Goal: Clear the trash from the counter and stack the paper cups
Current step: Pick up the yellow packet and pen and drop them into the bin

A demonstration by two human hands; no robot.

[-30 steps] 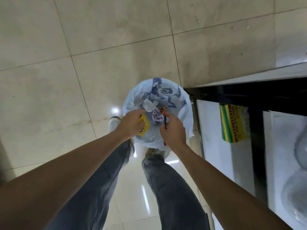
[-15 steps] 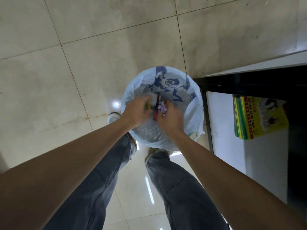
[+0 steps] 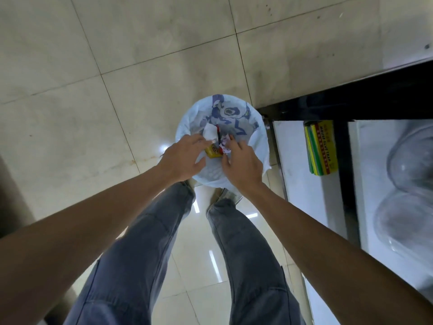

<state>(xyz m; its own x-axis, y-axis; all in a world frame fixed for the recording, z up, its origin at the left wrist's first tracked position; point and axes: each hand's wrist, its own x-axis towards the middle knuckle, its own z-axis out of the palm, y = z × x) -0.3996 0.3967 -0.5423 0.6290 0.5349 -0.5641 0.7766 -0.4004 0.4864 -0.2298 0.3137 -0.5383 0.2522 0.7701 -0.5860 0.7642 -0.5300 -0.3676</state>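
Since half a second ago both hands have spread their fingers, and the scraps they were pressing together now sit loose between them over the bin; the view has also tipped so that the shelf at the right shows more of its contents.

At the left of the frame lies the tiled floor (image 3: 70, 95), pale beige with thin dark joints. The person's left forearm runs up from the lower left corner to the left hand (image 3: 181, 158), which is held palm down over the near left rim of the trash bin (image 3: 259, 146), its fingers (image 3: 199, 143) released and splayed, touching a white crumpled tissue (image 3: 210, 133). Just below that tissue is a yellow wrapper (image 3: 212, 153), and beside it a thin red and black pen-like stick (image 3: 218, 137) stands nearly upright. To its right is a crumpled patterned paper (image 3: 225, 144), touched by the fingertips of the right hand (image 3: 242, 168), whose fingers are likewise released and not gripping anything. All this trash is in the middle of the frame, inside the bin's white liner with a blue print. Grey trousers (image 3: 145, 242) fill the lower centre. At the right, a dark-framed shelf (image 3: 311, 174) holds a green and yellow mouse glue trap packet (image 3: 322, 148), and clear rounded containers (image 3: 412, 160) show blurred at the far right edge.
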